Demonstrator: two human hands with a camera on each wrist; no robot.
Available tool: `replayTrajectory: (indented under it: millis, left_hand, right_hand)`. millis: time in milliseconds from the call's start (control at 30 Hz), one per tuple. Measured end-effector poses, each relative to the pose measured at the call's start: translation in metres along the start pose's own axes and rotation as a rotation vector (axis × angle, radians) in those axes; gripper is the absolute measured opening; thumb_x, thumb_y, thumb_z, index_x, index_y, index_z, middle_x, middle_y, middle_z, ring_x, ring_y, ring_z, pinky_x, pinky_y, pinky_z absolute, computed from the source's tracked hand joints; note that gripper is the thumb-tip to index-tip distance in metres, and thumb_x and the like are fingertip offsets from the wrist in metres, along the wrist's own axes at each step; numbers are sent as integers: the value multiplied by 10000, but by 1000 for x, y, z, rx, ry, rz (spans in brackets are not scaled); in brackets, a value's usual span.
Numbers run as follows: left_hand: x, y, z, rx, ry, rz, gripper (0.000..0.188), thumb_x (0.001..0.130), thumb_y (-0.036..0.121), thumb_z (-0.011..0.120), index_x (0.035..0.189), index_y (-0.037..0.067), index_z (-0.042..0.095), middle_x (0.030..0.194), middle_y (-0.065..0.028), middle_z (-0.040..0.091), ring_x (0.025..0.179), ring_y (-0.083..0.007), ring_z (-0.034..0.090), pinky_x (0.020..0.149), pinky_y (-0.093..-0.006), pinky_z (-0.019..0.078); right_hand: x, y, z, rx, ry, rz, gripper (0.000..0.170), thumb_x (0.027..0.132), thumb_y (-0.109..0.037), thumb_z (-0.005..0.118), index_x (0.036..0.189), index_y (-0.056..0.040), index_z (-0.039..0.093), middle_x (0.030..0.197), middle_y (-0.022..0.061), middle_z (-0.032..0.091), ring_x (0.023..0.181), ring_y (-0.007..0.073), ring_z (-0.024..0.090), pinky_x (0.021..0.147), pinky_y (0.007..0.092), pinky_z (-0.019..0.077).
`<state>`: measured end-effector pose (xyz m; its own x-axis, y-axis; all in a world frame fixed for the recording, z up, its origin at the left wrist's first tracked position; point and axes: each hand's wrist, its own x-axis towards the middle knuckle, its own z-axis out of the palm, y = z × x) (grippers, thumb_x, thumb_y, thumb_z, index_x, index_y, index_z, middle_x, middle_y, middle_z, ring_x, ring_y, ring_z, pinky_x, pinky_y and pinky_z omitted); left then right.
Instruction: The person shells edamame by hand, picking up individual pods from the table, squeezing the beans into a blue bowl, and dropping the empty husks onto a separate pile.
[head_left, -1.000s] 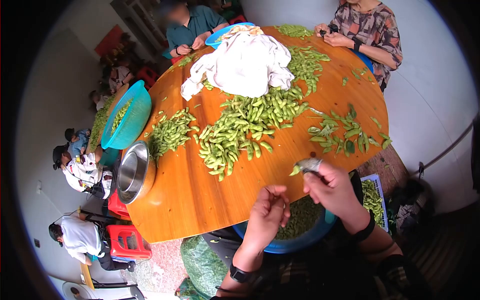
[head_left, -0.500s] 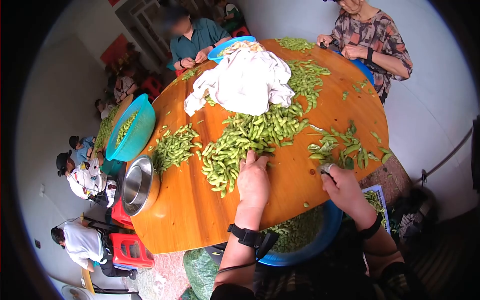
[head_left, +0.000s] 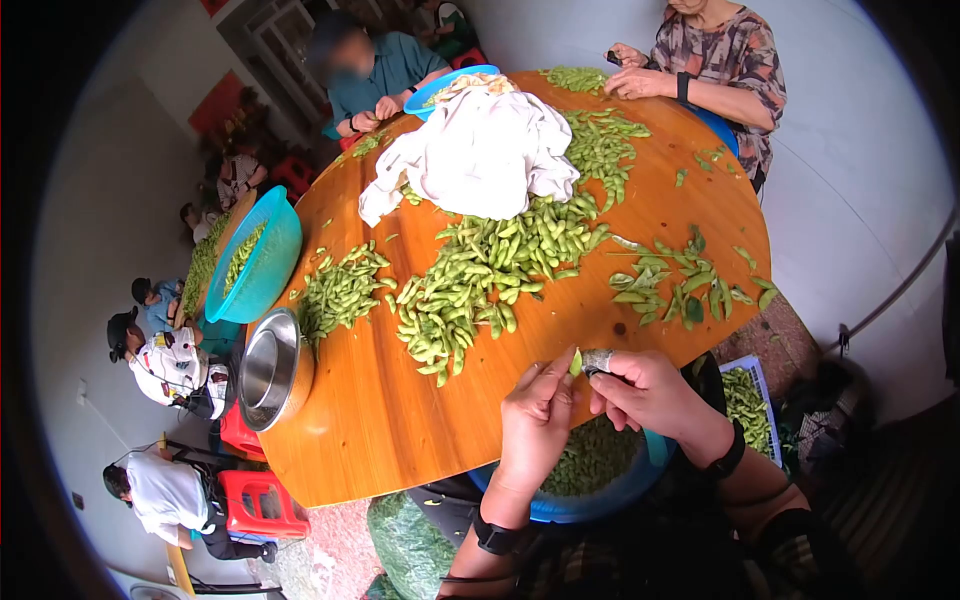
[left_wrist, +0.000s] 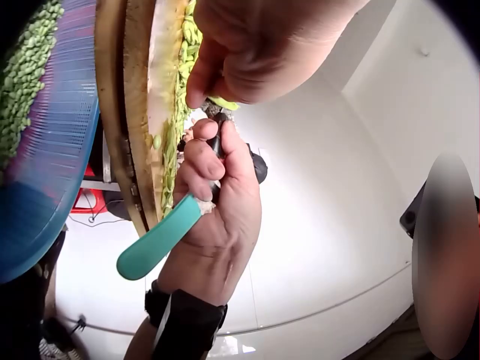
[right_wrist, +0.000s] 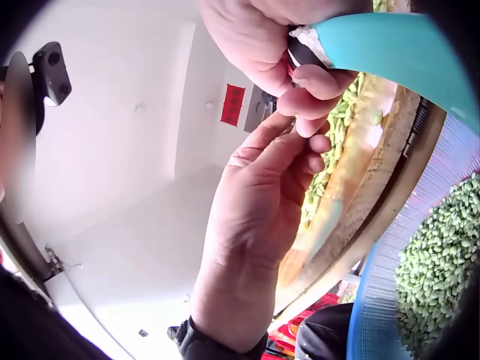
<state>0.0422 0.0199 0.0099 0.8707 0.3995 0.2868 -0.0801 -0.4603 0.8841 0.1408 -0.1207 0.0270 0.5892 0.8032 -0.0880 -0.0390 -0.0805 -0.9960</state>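
Note:
My left hand (head_left: 537, 420) is over the near table edge, thumb and forefinger pinching a green soybean pod (head_left: 576, 362). Facing it, my right hand (head_left: 645, 395) brings its thumb, wrapped in a grey cover (head_left: 597, 361), right up to the pod. Curled fingers of the right hand grip a tool by its teal handle (left_wrist: 161, 240), with black and whitish material near the grip; its working end is hidden. Below both hands sits a blue basin (head_left: 560, 511) of shelled green beans (right_wrist: 442, 262). A large heap of pods (head_left: 465, 290) lies ahead on the wooden table (head_left: 360, 430).
A smaller pod pile (head_left: 345, 290), a steel bowl (head_left: 270, 365) and a teal basin (head_left: 270, 265) are at the left. White cloth (head_left: 480, 150) covers the heap's far end. Loose pods and leaves (head_left: 680, 280) lie right; a crate (head_left: 745, 400) stands below. Two people sit across.
My left hand reached forward to the pod heap, then came back with a pod to meet the right hand. The right hand moved slightly left and stays curled round the tool.

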Motion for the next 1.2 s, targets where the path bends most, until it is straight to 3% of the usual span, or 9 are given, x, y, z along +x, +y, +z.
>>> replayTrajectory:
  millis: [367, 467, 767, 900, 967, 1000, 1033, 1133, 1200]
  left_hand:
    - [-20, -6, 7, 162, 117, 75, 332, 858, -52, 594, 1186, -4, 611, 848, -124, 616, 693, -205, 643, 619, -285, 522]
    - [-24, -16, 7, 153, 122, 97, 234, 876, -81, 586, 1103, -30, 613, 822, -63, 609, 700, -100, 635, 624, -231, 526]
    - [-25, -17, -15, -570, -43, -342, 232, 970, 38, 529, 1188, -9, 593, 895, -67, 648, 722, -102, 643, 682, -247, 558]
    - [-20, -14, -20, -698, -41, -381, 214, 979, 87, 524, 1165, 4, 589, 867, -63, 667, 708, -110, 643, 662, -239, 557]
    - [-16, -10, -23, -1001, -73, -572, 287, 949, 7, 505, 1233, -3, 543, 902, -66, 630, 717, -117, 613, 652, -230, 518]
    - [-16, -12, -24, -1002, -65, -564, 287, 949, 7, 505, 1233, -3, 543, 902, -66, 630, 717, -117, 613, 652, -230, 518]
    - [-16, -14, -23, -1085, -74, -615, 334, 910, -34, 490, 1240, -1, 533, 897, -67, 617, 709, -124, 596, 635, -231, 498]
    - [-16, -8, -22, -1125, -62, -662, 427, 843, -93, 458, 1255, 1, 517, 890, -66, 594, 699, -133, 570, 619, -231, 464]
    - [-17, -2, -21, -1081, -48, -660, 468, 815, -111, 441, 1264, 1, 512, 887, -64, 583, 697, -136, 560, 620, -230, 451]
  right_hand:
    - [-12, 7, 16, -58, -5, -33, 126, 944, -69, 515, 886, 12, 593, 663, 18, 585, 498, 68, 525, 463, 234, 410]
    - [-10, 17, 21, -14, 28, -49, 119, 943, -67, 519, 926, 11, 608, 661, 14, 578, 524, 54, 516, 474, 230, 409]
    - [-3, 15, 20, 220, -55, 86, 121, 945, -63, 503, 970, -1, 605, 648, -8, 538, 521, 39, 463, 454, 202, 360]
    - [-2, 11, 20, 160, -86, 87, 169, 958, -61, 495, 1067, -24, 618, 675, -17, 548, 490, 30, 447, 431, 194, 346]
    - [-4, 8, 25, -141, 57, -90, 123, 915, -53, 532, 968, 20, 615, 674, 37, 597, 548, 72, 529, 495, 264, 427]
    - [-6, 5, 30, -254, 125, -273, 139, 886, -33, 547, 992, 26, 614, 709, 101, 633, 574, 178, 604, 548, 315, 472]
    - [-7, 5, 31, -257, 118, -279, 139, 886, -33, 547, 992, 26, 614, 709, 101, 633, 574, 178, 604, 548, 315, 472]
    - [-11, -1, 31, -415, 98, -369, 170, 855, -5, 554, 1013, 21, 608, 748, 165, 630, 673, 357, 622, 593, 371, 486]
    - [-11, 2, 31, -383, 108, -372, 178, 856, -5, 554, 1024, 20, 606, 749, 163, 628, 672, 349, 625, 590, 376, 484]
